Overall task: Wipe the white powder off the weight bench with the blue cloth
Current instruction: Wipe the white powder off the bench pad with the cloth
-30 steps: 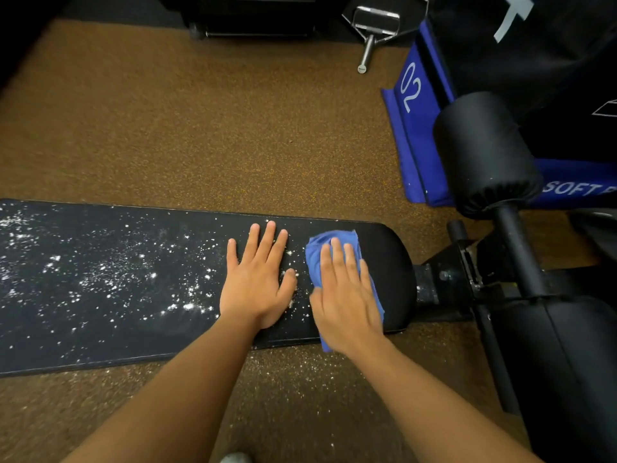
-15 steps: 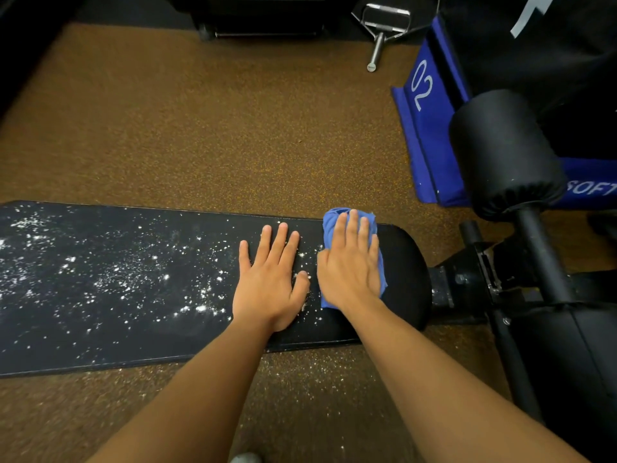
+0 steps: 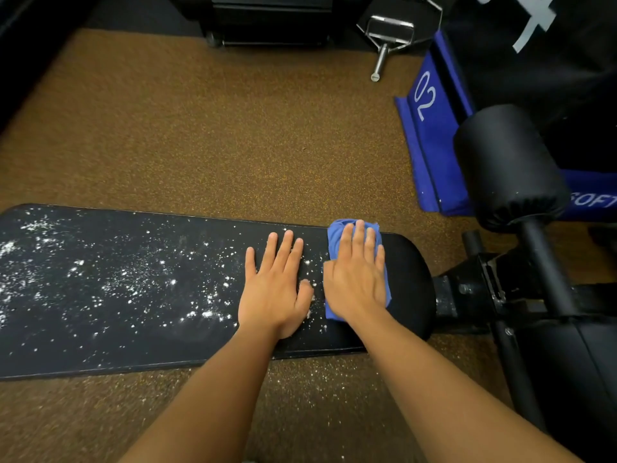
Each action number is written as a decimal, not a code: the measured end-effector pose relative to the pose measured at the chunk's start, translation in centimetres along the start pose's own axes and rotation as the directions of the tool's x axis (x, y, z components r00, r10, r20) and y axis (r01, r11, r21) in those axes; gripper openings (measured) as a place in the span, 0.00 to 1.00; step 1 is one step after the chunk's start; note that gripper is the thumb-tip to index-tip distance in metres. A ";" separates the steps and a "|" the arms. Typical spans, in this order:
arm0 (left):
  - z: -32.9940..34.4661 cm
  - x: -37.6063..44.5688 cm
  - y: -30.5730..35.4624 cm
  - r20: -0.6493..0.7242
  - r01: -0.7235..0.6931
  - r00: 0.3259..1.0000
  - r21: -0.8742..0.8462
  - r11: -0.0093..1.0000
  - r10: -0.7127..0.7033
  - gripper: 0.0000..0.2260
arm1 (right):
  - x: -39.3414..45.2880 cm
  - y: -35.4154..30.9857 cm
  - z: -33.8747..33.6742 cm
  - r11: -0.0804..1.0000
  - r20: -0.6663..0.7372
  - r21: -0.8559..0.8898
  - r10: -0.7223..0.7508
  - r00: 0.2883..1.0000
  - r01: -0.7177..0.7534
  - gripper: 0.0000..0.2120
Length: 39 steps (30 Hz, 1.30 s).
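The black weight bench pad runs from the left edge to right of centre. White powder is scattered over its left and middle parts; the rounded right end looks clean. My right hand lies flat on the blue cloth, pressing it onto the pad near the far edge at the right end. My left hand rests flat on the pad just left of the cloth, fingers spread, holding nothing.
Powder specks lie on the brown speckled floor below the pad's near edge. A black foam roller and the bench frame stand at the right. A blue soft box marked 02 and a metal cable handle are at the back right.
My right hand has slid the cloth away from me across the pad, from the near edge toward the far edge. My left hand stayed planted on the pad.
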State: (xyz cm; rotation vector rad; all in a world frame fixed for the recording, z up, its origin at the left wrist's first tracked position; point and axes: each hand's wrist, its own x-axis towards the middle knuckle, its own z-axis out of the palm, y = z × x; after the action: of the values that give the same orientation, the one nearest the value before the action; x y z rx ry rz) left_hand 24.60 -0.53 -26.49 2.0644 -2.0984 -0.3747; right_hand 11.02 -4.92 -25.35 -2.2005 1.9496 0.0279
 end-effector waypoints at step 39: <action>0.4 -0.3 -0.2 -0.070 0.012 0.997 -0.077 0.997 -0.018 0.34 | -0.8 -1.0 0.4 0.999 0.003 0.040 -0.029 1.000 0.029 0.32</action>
State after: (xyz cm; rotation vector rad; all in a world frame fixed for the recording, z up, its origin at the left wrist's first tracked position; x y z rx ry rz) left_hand 24.72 -0.25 -26.88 2.0211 -1.9972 -0.3724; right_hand 11.96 -3.95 -25.44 -2.2014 1.8987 -0.0114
